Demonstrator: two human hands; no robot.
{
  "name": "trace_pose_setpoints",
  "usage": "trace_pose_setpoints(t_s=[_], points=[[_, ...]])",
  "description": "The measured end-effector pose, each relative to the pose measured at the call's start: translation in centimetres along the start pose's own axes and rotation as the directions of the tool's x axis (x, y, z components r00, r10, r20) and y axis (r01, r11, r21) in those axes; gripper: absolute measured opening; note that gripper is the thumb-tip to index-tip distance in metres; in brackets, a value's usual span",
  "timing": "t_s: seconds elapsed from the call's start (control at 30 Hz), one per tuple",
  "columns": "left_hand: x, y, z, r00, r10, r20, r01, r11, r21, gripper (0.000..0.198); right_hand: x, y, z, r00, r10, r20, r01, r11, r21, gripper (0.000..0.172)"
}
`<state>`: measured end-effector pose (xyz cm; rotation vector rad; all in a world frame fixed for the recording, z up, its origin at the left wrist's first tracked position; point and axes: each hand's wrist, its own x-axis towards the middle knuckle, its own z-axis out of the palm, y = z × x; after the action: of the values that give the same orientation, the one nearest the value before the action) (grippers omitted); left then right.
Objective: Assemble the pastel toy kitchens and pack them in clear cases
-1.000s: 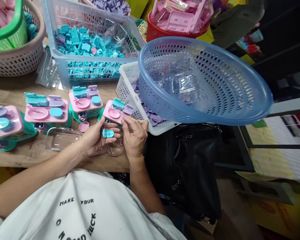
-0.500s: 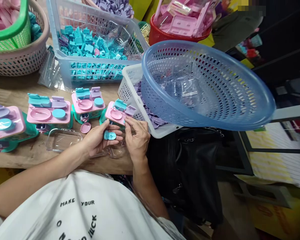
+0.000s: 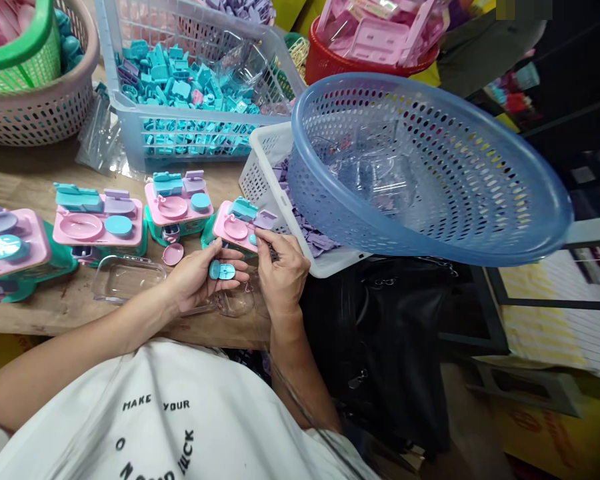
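My left hand is palm up with fingers stretched out, carrying small teal oval pieces on its fingers. My right hand pinches at the edge of another teal oval piece, which sits on the pink top of the nearest toy kitchen set. That top also bears a pink sink, a teal part and a purple part. Farther left stand similar toy kitchen sets with pink tops and teal bases. A loose pink round pan lies on the table beside my left hand.
Clear plastic trays lie near the table's front edge. Behind stands a blue basket of teal parts. A white basket of purple parts sits at right, under a tilted blue colander. A black bag hangs below.
My right hand has drawn back slightly to the right, showing more of the teal oval piece on the pink top. My left hand stays nearly still with its pieces. The view has shifted a little.
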<state>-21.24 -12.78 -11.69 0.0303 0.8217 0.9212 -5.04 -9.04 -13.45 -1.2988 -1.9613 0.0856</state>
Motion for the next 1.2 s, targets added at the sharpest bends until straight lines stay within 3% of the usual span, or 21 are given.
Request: trace_pose_setpoints(t_s=[0.17,0.27,0.33,0.53,0.7,0.83,0.93,1.0,1.07,1.2], points=[[0.2,0.1,-0.2,1.0,-0.008,0.022,0.008,1.0,-0.012,0.044,-0.4,0.0,0.8,0.991,0.12,-0.065,-0.114,0.99,0.086,0.02],[0.2,0.2,-0.3,1.0,-0.018,0.025,0.018,1.0,-0.005,0.044,-0.5,-0.1,0.9,0.97,0.237,-0.058,-0.223,0.957,0.186,0.018],[0.2,0.2,-0.3,0.999,-0.023,0.023,0.023,1.0,-0.001,0.044,-0.6,-0.1,0.8,0.967,0.251,-0.052,-0.236,0.95,0.203,0.018],[0.3,0.4,0.0,0.999,-0.032,0.012,0.032,0.999,0.001,0.044,-0.6,0.5,0.5,0.999,-0.023,-0.032,0.021,0.998,-0.063,0.021],[0.0,0.2,-0.1,1.0,-0.025,0.013,0.025,0.999,-0.031,0.054,-1.0,0.2,0.3,0.997,-0.073,0.024,0.076,0.988,-0.138,0.025],[-0.3,-0.3,-0.1,0.999,0.019,0.027,-0.016,0.995,-0.102,0.052,-1.8,-2.1,-1.1,0.979,-0.195,0.065,0.199,0.978,-0.067,0.028],[-0.5,-0.7,0.1,0.997,0.053,0.059,-0.047,0.993,-0.11,0.047,-2.2,-3.5,-2.1,0.913,-0.337,0.228,0.334,0.941,0.053,0.032],[-0.7,-0.7,0.2,0.994,0.072,0.084,-0.064,0.993,-0.103,0.042,-2.2,-3.7,-2.5,0.894,-0.346,0.283,0.333,0.938,0.094,0.025],[-0.8,-0.7,0.1,0.989,0.081,0.121,-0.072,0.994,-0.078,0.031,-2.0,-3.4,-2.9,0.931,-0.286,0.229,0.265,0.957,0.115,0.023],[-0.9,-0.5,-0.3,0.985,0.048,0.164,-0.06,0.996,0.065,0.009,-1.1,-1.8,-3.0,0.992,-0.119,-0.033,0.12,0.992,0.032,0.02]])
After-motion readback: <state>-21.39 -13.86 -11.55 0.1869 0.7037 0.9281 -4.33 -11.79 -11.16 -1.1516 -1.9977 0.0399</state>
